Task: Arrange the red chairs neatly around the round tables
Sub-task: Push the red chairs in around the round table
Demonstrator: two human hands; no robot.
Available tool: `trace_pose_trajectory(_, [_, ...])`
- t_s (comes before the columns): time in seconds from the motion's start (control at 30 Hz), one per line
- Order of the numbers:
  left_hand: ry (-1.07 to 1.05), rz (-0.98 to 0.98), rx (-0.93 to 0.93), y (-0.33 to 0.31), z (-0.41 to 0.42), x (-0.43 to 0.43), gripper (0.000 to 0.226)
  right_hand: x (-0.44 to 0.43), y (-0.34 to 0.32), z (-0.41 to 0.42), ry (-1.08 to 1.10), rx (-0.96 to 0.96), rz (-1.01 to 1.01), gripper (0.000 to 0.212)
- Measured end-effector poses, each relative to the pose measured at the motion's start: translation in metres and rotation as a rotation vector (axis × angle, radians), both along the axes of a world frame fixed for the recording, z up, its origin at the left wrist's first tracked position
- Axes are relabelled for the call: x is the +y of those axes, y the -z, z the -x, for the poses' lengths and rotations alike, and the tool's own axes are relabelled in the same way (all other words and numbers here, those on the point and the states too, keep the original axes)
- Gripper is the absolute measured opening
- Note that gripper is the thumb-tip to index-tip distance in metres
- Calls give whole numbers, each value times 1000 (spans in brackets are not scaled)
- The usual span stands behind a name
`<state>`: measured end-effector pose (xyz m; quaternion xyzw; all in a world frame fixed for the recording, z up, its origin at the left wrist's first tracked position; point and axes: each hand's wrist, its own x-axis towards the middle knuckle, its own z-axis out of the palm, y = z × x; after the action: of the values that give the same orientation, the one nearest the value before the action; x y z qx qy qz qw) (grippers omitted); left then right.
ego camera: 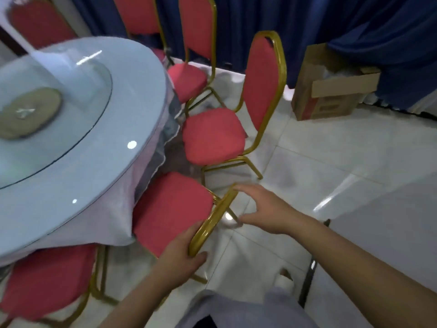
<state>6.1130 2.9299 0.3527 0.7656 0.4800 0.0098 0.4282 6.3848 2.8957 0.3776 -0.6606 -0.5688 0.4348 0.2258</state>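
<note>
Red chair with a gold frame sits nearest the camera, seat pushed partly under the white cloth of the round table. Left hand is closed around the lower end of the chair's top rail. Right hand is spread open, fingertips touching the upper end of that rail, not wrapped around it. More red chairs stand along the table edge, left and beyond. Cardboard box rests by the blue curtain.

Worn on the head, looking forward and down. Close above both hands, with round table at left
</note>
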Motion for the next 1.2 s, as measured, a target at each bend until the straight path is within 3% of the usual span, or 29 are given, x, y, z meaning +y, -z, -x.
trace_pose_trajectory(0.1, [-112,-132,55,0,-9,-7,66,47,2,-9,-304,-220,22,71])
trace_pose_trajectory(0.27, [-147,-236,36,1,-7,-14,56,93,21,10,-678,-389,71,22])
trace_pose_trajectory(0.37, [-173,-278,7,7,-4,-15,56,108,37,10,-781,-452,64,28])
trace_pose_trajectory(0.43, [-165,-296,21,10,-1,-12,58,117,43,9,-829,-468,45,44])
trace_pose_trajectory(0.57, [-155,-151,89,13,-3,-10,64,132,52,0,-988,-413,93,51])
trace_pose_trajectory(0.7, [-313,126,175,7,14,-23,73,153,45,2,-1181,-477,153,51])
trace_pose_trajectory(0.8, [-515,65,321,9,17,-49,71,157,47,8,-1340,-543,109,46])
trace_pose_trajectory(0.93, [-636,17,519,8,-11,-63,73,158,39,9,-1555,-596,9,28])
trace_pose_trajectory(1.07, [-713,53,523,3,-52,-114,69,133,40,-16,-1758,-547,-78,12])
trace_pose_trajectory(1.2, [-790,157,511,1,-100,-182,62,99,50,-42,-1937,-443,-121,16])
